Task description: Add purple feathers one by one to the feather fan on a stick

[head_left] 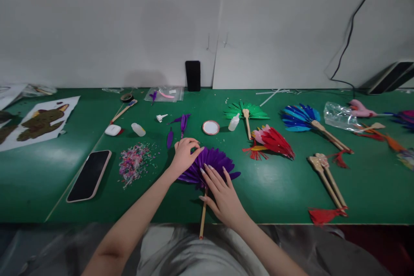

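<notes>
A purple feather fan (223, 159) on a thin wooden handle (203, 217) lies in front of me, the handle reaching past the table's front edge. My left hand (186, 153) is at the fan's upper left edge, fingers bent and thumb close to the forefinger, pinching at the feathers. Across the fan's lower middle, my right hand (223, 194) rests with its fingers stretched out over the feathers. Just beyond the fan lie a loose purple feather (170, 138), a purple feather bunch (183, 125), a white round lid (211, 127) and a small white squeeze bottle (233, 122).
Feather fans in green (247, 110) and blue (299, 117), a red feather piece (274, 140) and carved wooden sticks (328, 181) lie to the right. Leftward are confetti-like bits (136, 161), a phone (89, 176) and a white case (113, 130). White panels (113, 30) stand behind.
</notes>
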Motion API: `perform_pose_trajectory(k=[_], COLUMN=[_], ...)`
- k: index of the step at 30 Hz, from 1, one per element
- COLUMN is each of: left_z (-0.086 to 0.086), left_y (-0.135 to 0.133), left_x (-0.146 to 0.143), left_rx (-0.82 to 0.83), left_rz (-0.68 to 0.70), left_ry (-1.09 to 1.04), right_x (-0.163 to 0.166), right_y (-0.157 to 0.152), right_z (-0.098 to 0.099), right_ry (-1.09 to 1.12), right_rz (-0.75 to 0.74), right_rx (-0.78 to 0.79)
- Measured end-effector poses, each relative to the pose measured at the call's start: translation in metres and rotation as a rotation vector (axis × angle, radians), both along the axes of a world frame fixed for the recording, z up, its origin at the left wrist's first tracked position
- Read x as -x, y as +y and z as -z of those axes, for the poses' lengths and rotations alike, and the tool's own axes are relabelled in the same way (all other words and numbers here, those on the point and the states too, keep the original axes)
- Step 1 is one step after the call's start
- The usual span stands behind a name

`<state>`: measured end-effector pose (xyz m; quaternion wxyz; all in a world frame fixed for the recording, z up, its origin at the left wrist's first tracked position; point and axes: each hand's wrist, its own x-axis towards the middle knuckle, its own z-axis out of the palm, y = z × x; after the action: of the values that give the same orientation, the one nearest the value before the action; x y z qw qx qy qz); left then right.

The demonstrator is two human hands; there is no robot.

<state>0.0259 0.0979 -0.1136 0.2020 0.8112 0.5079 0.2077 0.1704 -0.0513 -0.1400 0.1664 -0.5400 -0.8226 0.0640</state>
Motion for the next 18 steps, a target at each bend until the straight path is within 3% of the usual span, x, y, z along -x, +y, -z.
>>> perform_pose_trajectory(k=[18], left_z=[0.0049], left_y=[-0.0001], left_x=[0.0003], left_rx=[-0.034], left_rz=[0.008], left_ry=[0.01], right_x=[0.003], right_y=[0.0043], right_z=[0.0029], right_ry=[0.009], right_rz=[0.03], right_rx=[-0.075])
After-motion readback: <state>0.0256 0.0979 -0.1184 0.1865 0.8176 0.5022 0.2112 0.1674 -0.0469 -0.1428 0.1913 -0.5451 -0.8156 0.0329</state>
